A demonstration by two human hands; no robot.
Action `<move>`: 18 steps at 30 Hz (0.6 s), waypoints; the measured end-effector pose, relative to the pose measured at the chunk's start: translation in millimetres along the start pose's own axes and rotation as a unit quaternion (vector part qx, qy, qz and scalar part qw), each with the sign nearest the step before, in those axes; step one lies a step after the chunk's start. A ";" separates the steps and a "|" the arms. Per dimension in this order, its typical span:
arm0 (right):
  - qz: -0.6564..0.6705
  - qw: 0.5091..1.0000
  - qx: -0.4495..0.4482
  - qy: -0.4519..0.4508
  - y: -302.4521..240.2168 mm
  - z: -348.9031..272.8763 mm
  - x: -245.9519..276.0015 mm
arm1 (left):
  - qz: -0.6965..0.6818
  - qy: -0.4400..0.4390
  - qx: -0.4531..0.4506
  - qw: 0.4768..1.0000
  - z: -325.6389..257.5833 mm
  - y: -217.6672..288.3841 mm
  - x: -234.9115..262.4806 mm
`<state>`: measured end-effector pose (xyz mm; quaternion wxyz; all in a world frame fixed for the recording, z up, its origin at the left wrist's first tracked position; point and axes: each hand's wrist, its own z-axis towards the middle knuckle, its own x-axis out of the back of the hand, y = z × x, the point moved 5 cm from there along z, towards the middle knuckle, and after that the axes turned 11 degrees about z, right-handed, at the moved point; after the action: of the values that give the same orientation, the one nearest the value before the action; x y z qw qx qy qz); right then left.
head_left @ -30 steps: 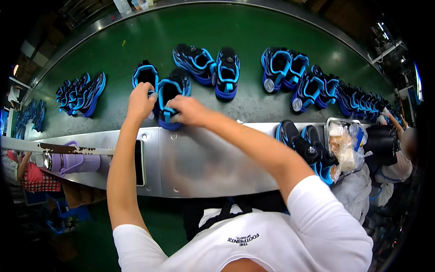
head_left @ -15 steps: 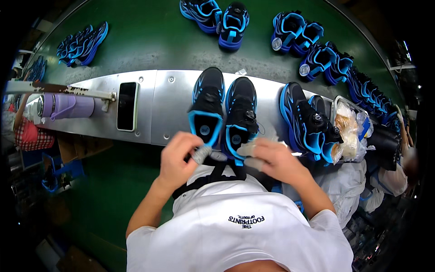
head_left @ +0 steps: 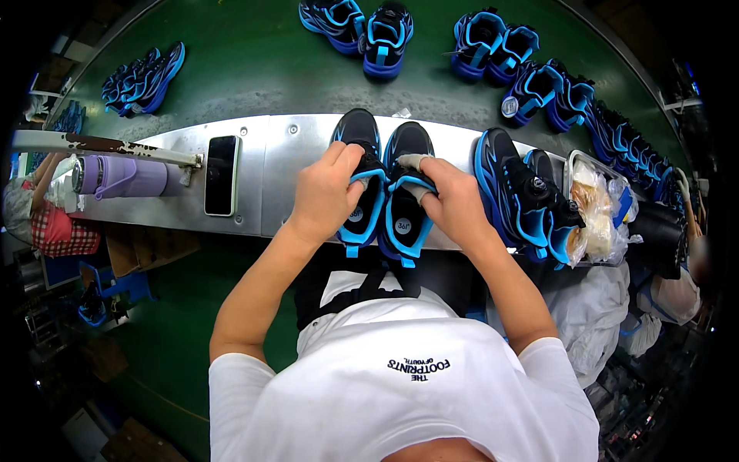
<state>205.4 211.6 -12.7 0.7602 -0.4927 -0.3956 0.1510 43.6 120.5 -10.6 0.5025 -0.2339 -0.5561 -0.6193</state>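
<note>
At the frame's centre, the left hand [head_left: 329,189] and right hand [head_left: 450,192] have fingers curled tight on the left shoe [head_left: 369,204] and right shoe [head_left: 404,200], over the metal ledge [head_left: 286,181]. A phone [head_left: 222,175] and purple bottle [head_left: 142,177] lie left; another pair [head_left: 502,189] stands close right. Round labels [head_left: 356,215] mark both insoles; dark lettering [head_left: 418,370] crosses the white shirt [head_left: 416,412].

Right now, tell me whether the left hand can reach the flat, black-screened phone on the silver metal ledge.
Probably yes: only bare silver metal ledge shows between the left hand and the phone, though it would first have to leave the left black-and-blue sneaker.
</note>
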 end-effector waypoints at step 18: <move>0.044 0.996 -0.041 -0.059 -9.5 -26.8 10.2 | -0.084 -0.108 0.065 0.989 -15.5 -11.7 11.7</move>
<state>230.5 196.6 -5.3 0.7073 -0.5306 -0.4235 0.1968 33.0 100.5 -10.3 0.4000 -0.2190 -0.6636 -0.5930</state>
